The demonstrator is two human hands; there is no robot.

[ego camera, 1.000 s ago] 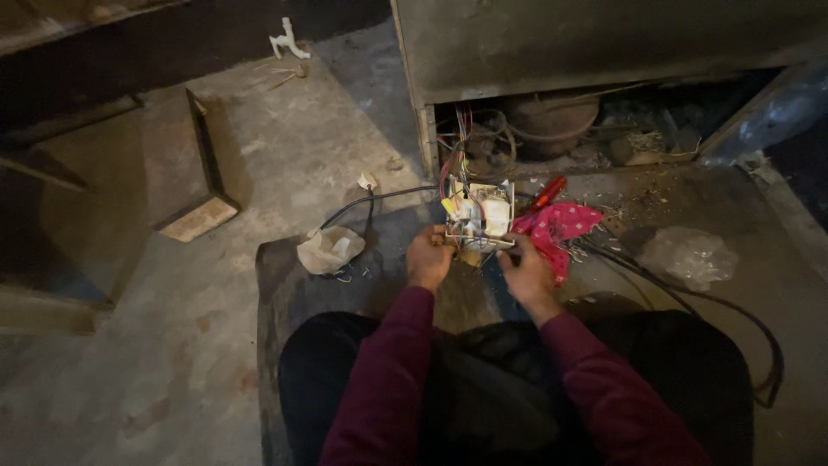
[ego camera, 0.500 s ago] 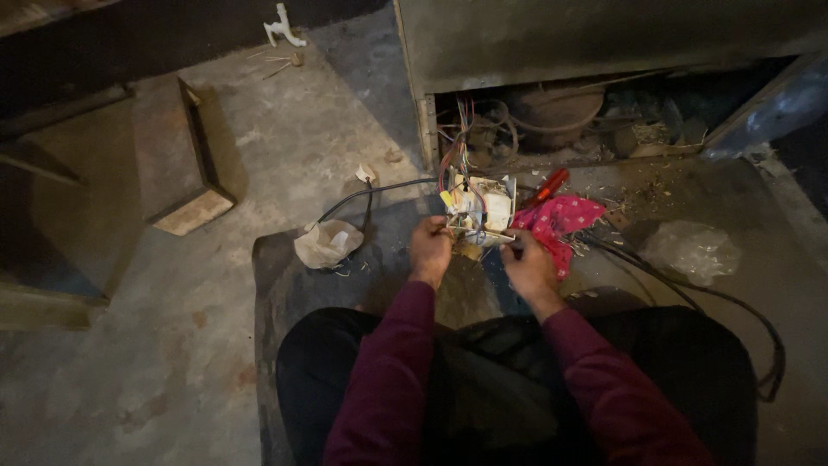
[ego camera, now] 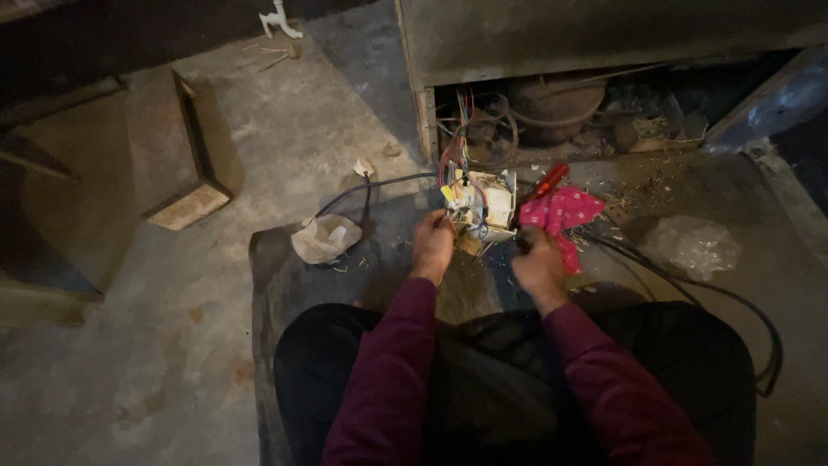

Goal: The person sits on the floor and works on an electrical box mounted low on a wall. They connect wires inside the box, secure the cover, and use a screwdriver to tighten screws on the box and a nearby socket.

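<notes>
Left hand point(ego camera: 431, 248) curled on lower left corner of small white electrical box point(ego camera: 483, 203), fingers pinching its edge. Right hand point(ego camera: 539, 261) closed at box's lower right; what it pinches cannot be told. Box sits on floor point(ego camera: 259, 138) by open base of metal appliance point(ego camera: 604, 39), coloured wires point(ego camera: 457, 129) running up into it. Best done steadying box, working one wire at a time. Red-handled screwdriver point(ego camera: 548, 179) on pink cloth point(ego camera: 565, 216), soft, crumpled. Black cable point(ego camera: 379, 183) smooth; rough concrete, crumpled paper point(ego camera: 325, 238).
</notes>
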